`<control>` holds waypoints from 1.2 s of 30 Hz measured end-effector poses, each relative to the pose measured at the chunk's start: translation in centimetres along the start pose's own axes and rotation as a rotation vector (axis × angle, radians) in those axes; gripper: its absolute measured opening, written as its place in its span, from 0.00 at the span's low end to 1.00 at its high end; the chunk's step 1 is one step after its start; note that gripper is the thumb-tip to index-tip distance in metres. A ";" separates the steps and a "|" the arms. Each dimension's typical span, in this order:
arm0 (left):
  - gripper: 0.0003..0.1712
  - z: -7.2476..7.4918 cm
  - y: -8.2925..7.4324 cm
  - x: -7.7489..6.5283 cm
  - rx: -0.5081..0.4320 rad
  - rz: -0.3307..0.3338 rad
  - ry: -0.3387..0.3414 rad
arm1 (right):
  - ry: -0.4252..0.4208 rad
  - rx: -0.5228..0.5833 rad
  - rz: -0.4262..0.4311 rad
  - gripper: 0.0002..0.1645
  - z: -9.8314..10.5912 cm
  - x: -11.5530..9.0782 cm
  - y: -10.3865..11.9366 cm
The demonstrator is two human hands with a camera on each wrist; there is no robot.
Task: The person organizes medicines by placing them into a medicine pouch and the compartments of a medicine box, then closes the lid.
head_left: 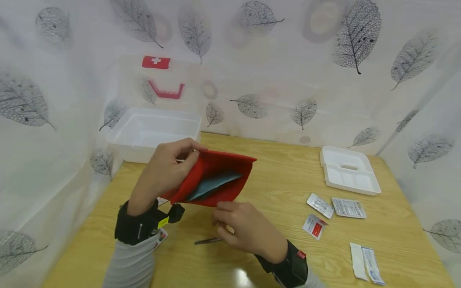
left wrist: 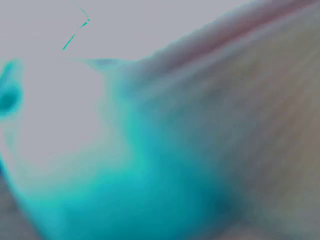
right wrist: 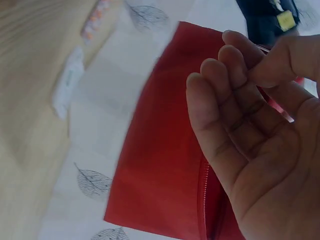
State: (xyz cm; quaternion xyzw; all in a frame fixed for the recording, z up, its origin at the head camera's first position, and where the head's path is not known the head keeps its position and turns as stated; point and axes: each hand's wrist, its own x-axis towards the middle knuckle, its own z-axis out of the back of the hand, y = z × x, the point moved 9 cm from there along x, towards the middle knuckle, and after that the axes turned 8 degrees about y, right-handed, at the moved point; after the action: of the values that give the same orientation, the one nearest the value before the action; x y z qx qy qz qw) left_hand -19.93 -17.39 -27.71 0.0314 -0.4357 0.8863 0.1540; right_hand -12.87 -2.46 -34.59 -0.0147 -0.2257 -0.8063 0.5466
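My left hand (head_left: 163, 168) grips the left end of a red zip pouch (head_left: 235, 190), thumb on the near side. The pouch's mouth gapes toward me, and a light-blue sheet or packet (head_left: 215, 185) shows inside. In the right wrist view, the red pouch (right wrist: 155, 150) has a zipper along one side. Close by its lower edge, my right hand (head_left: 248, 230) has its thumb and curled fingers together. They pinch a thin metal tool (head_left: 208, 241), tweezers-like, most of it hidden by the hand. The left wrist view is blurred.
An open white box (head_left: 158, 136) with a clear lid and red handle (head_left: 166, 91) stands back left. On the right are a white divided tray (head_left: 353, 180), two blister packs (head_left: 348, 208), a small red-and-white packet (head_left: 314, 227) and two narrow packets (head_left: 372, 264). Leaf-print curtains surround the table.
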 end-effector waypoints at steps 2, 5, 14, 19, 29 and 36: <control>0.13 0.1 0.1 -0.1 0.010 0.007 -0.009 | 0.019 -0.013 -0.016 0.07 -0.8 -0.2 -0.2; 0.13 0.2 0.2 0.1 0.010 0.007 -0.009 | 0.040 -0.044 -0.041 0.07 -1.6 -0.6 -0.7; 0.13 0.5 0.7 0.3 -0.018 -0.001 -0.025 | 0.220 -0.199 -0.096 0.08 -5.9 -1.6 -2.4; 0.13 1.1 0.9 0.2 -0.014 -0.001 -0.060 | 0.283 -0.181 -0.140 0.06 -8.0 -2.0 -3.3; 0.14 2.5 1.4 -0.2 -0.039 0.027 -0.143 | 0.318 -0.134 -0.187 0.05 -10.2 -2.0 -3.6; 0.14 3.0 1.8 -0.6 -0.055 0.055 -0.150 | 0.323 -0.130 -0.201 0.04 -10.4 -2.0 -3.5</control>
State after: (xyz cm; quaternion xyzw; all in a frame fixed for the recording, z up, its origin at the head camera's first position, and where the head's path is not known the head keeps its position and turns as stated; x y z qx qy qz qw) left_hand -20.14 -20.91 -27.35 0.0814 -0.4709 0.8730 0.0974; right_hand -12.81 -3.61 -45.70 0.1023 -0.0828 -0.8616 0.4903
